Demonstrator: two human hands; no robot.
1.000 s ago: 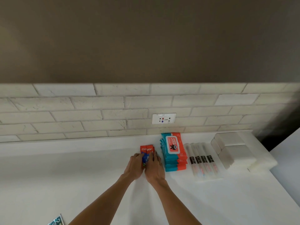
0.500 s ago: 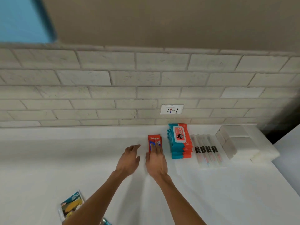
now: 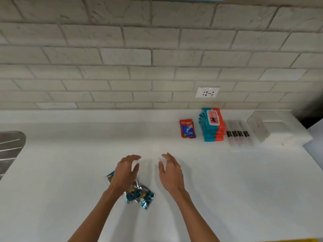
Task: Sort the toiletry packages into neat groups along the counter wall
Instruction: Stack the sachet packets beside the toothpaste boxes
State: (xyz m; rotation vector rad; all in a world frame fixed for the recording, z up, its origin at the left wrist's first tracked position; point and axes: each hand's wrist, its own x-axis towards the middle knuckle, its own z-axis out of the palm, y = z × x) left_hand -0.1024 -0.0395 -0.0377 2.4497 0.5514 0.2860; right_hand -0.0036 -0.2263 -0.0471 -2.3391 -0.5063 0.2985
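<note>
Both grips off the toothpaste sachets, left beside the wipes stack at the wall | left grip, right grip empty, fingers loosely spread; pulled back over mid-worktop | teal sachets loose under left wrist; likely next group

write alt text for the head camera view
A person's left hand and right hand hover open over a white counter, the left above a loose pile of teal foil sachets. Along the brick wall sit red toothpaste sachets, teal wipe packs, toothbrushes and white packs.
</note>
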